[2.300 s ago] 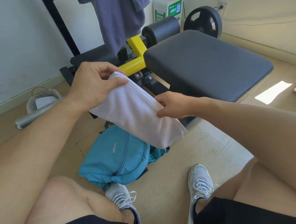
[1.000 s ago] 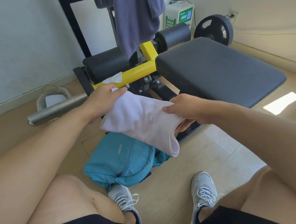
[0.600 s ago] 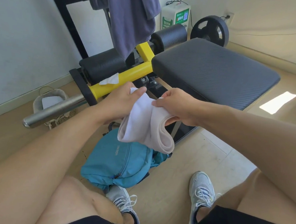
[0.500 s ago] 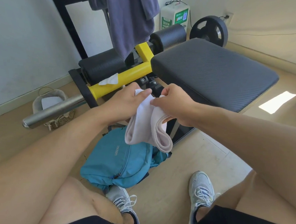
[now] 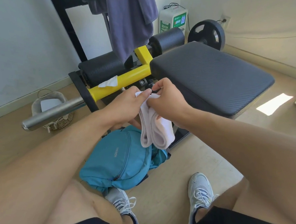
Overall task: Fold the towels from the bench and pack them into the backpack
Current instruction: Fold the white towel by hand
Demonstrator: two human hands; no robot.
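Item: white soft cloth towel (image 5: 154,131), folded over into hanging loops, doubled edges thick and rounded at the bottom. You hold it in the air directly above the teal fabric backpack (image 5: 118,162) on the floor. Your left hand (image 5: 126,105) grips its top from 9 o'clock; your right hand (image 5: 167,99) pinches it from 3 o'clock. Black padded bench (image 5: 211,76) at 1 o'clock.
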